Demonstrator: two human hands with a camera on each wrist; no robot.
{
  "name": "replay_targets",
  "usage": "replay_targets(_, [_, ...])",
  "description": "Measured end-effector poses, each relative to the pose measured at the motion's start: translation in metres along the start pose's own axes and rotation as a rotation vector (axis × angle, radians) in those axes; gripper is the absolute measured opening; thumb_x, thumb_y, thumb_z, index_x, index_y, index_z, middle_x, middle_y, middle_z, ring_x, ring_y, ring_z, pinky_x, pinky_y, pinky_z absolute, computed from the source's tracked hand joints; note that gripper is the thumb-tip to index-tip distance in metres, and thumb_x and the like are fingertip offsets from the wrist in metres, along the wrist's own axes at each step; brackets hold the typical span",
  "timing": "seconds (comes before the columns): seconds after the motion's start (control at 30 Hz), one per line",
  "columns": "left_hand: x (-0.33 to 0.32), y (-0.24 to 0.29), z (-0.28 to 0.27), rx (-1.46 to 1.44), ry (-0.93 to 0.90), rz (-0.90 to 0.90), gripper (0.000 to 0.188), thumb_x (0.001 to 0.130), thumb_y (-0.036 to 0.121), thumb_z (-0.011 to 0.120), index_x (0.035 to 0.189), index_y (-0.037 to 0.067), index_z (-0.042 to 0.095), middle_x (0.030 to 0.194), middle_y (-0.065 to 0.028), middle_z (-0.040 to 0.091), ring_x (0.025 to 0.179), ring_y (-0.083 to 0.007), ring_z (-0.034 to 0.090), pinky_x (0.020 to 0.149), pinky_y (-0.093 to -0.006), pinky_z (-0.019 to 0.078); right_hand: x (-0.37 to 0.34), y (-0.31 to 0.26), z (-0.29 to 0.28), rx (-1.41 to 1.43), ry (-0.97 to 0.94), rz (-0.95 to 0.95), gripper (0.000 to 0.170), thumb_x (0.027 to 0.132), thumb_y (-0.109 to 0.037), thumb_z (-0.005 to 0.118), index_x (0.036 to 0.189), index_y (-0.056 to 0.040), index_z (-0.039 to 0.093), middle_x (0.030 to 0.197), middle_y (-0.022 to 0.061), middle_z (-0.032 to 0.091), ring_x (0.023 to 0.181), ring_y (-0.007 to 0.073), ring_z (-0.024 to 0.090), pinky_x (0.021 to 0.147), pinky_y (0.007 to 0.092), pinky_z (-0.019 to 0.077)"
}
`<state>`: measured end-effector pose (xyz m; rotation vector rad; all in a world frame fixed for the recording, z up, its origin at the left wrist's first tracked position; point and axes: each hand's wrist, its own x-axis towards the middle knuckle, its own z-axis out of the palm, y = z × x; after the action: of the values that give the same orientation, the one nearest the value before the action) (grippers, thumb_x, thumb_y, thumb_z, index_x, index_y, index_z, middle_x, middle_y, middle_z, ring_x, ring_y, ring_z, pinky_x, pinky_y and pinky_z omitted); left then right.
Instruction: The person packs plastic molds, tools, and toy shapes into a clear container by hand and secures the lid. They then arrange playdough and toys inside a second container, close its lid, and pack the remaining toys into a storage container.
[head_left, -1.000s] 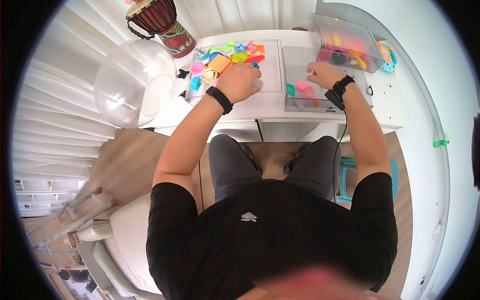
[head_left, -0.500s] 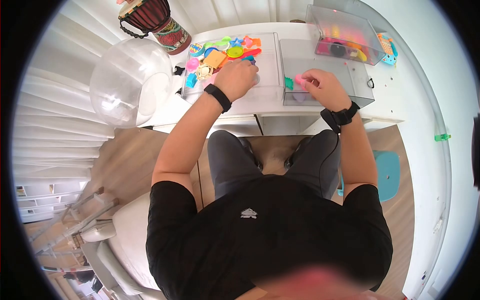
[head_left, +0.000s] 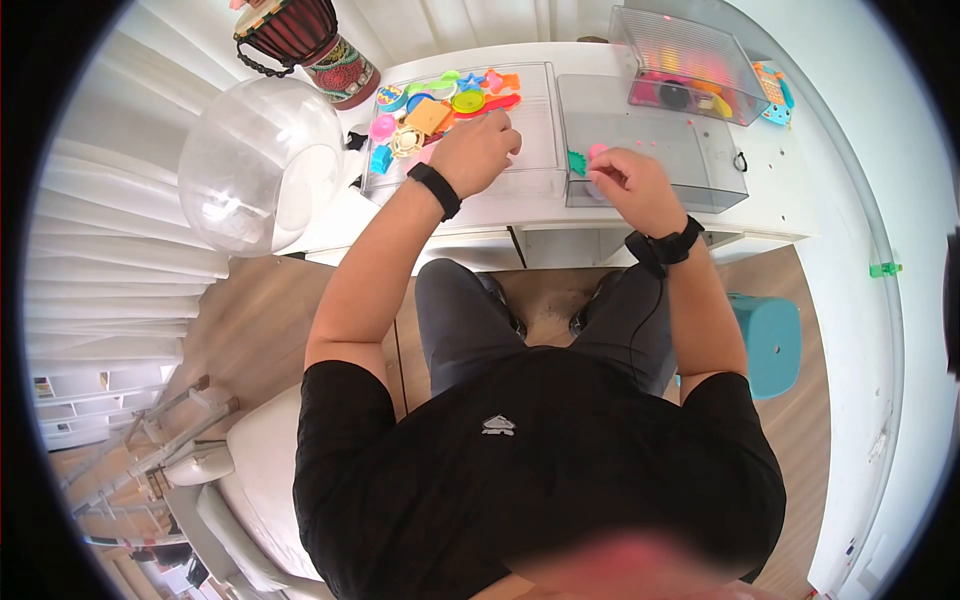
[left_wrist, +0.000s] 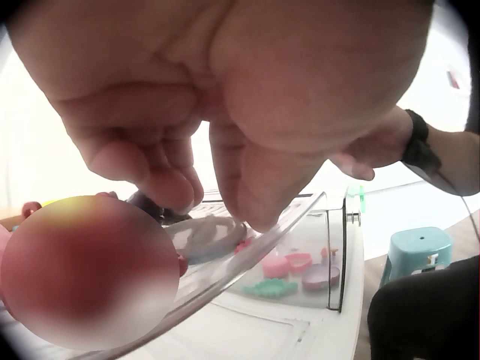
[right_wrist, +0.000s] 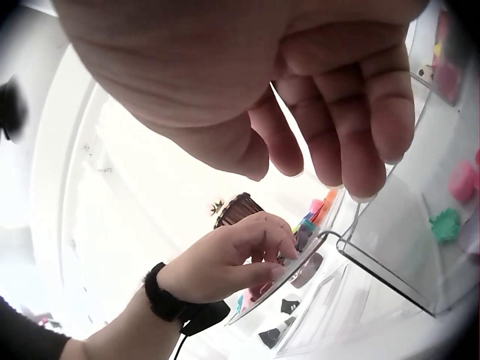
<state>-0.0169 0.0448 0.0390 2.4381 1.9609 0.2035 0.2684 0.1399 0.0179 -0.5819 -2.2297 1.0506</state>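
Note:
Over the right side of the toy pile, my left hand [head_left: 478, 155] bends its fingers loosely down, with a gap between thumb and fingers in the left wrist view. Its fingertips are right at a grey round piece [left_wrist: 199, 238] on the clear tray [head_left: 540, 150]. My right hand [head_left: 640, 190] hovers at the front of the grey see-through box [head_left: 660, 105]. The right wrist view shows its fingers relaxed and slightly curled, nothing between them. Inside that box lie a green toy piece [right_wrist: 445, 225] and a pink one [right_wrist: 463, 180]; the hand partly hides them in the head view.
Colourful toys, including a yellow-orange block [head_left: 428, 116], crowd the tray's left half. A second clear box [head_left: 690, 60] with bright toys stands behind, beside a toy phone [head_left: 776, 95]. To the left are a big clear globe [head_left: 250, 160] and a drum [head_left: 340, 70].
My right hand has moved left and toward me, from the box's middle to its front left corner above the pink pieces. The left hand stays over the tray, shifting only slightly.

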Motion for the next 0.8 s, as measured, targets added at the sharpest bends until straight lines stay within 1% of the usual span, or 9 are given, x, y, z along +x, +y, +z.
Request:
replay_targets(0.03, [0.0,-0.001,0.001,0.001,0.001,0.001,0.028,0.087,0.014,0.079,0.113,0.007,0.07,0.116,-0.0111,0.064,0.105,-0.0324,0.067,0.09,-0.0434,0.0553,0.0,0.0,0.001,-0.011,-0.012,-0.027,0.014,0.096,-0.011,0.072,0.104,0.0004,0.071,0.091,0.0071,0.071,0.074,0.0137,0.06,0.069,0.0287,0.0497])
replay_targets(0.13, [-0.001,-0.002,0.001,-0.074,0.069,0.022,0.028,0.087,0.012,0.079,0.112,0.008,0.07,0.117,-0.0093,0.065,0.107,-0.0323,0.067,0.092,-0.0432,0.0548,-0.003,-0.002,0.003,-0.009,-0.024,0.015,0.015,0.095,-0.012,0.072,0.103,0.0001,0.071,0.087,0.0069,0.069,0.071,0.0151,0.059,0.067,0.0296,0.049])
replay_targets(0.23, [-0.002,-0.006,-0.004,-0.072,0.107,0.027,0.028,0.085,0.011,0.078,0.113,0.009,0.071,0.116,-0.0073,0.068,0.109,-0.0325,0.066,0.095,-0.0435,0.0541,-0.003,-0.004,0.003,-0.025,-0.043,-0.01,0.015,0.095,-0.012,0.072,0.103,-0.0001,0.07,0.084,0.0075,0.067,0.07,0.016,0.059,0.066,0.0301,0.0488])
replay_targets(0.27, [-0.001,-0.01,-0.006,-0.072,0.087,0.036,0.029,0.085,0.01,0.078,0.113,0.01,0.071,0.115,-0.0068,0.069,0.109,-0.0326,0.066,0.095,-0.0439,0.0539,-0.004,-0.005,0.002,-0.026,-0.042,-0.009,0.015,0.095,-0.012,0.072,0.103,-0.0001,0.07,0.084,0.0075,0.067,0.07,0.016,0.059,0.066,0.0301,0.0488])
replay_targets(0.33, [0.001,-0.014,-0.012,-0.072,0.067,0.048,0.03,0.084,0.01,0.077,0.113,0.01,0.071,0.114,-0.0064,0.07,0.109,-0.0327,0.066,0.095,-0.0443,0.0536,-0.006,-0.01,0.0,-0.044,-0.064,0.026,0.015,0.094,-0.012,0.07,0.102,0.0001,0.07,0.086,0.0139,0.069,0.078,0.0264,0.067,0.074,0.0362,0.0533])
replay_targets(0.5, [0.004,-0.019,-0.015,0.048,-0.022,0.074,0.028,0.084,0.01,0.077,0.111,0.012,0.073,0.113,-0.0049,0.071,0.109,-0.0295,0.065,0.094,-0.0439,0.0534,-0.009,-0.008,-0.001,-0.076,-0.073,0.001,0.014,0.093,-0.013,0.07,0.101,-0.001,0.07,0.084,0.0131,0.069,0.078,0.027,0.067,0.075,0.0375,0.0533])
replay_targets(0.63, [0.004,-0.014,-0.018,0.121,-0.053,0.062,0.029,0.083,0.012,0.079,0.111,0.014,0.075,0.113,-0.0035,0.07,0.112,-0.0276,0.065,0.094,-0.0436,0.0528,-0.012,-0.002,0.004,-0.059,-0.05,-0.046,0.014,0.093,-0.013,0.071,0.101,-0.0009,0.07,0.084,0.0131,0.07,0.077,0.0269,0.067,0.074,0.038,0.0536])
replay_targets(0.7, [0.004,-0.013,-0.018,0.195,-0.082,0.067,0.032,0.082,0.015,0.08,0.114,0.015,0.075,0.112,-0.0026,0.069,0.114,-0.0263,0.064,0.094,-0.0434,0.0523,-0.013,-0.003,0.004,-0.057,-0.06,-0.038,0.014,0.093,-0.013,0.071,0.101,-0.0008,0.07,0.084,0.0132,0.07,0.077,0.0267,0.067,0.074,0.038,0.0536])
replay_targets(0.8, [0.004,-0.013,-0.018,0.212,-0.084,0.081,0.032,0.083,0.017,0.08,0.114,0.014,0.075,0.112,-0.0024,0.069,0.114,-0.0262,0.064,0.093,-0.0434,0.0522,-0.016,-0.003,0.005,-0.053,-0.079,-0.019,0.014,0.093,-0.013,0.071,0.1,-0.0007,0.07,0.084,0.0134,0.07,0.077,0.0265,0.067,0.073,0.038,0.0537])
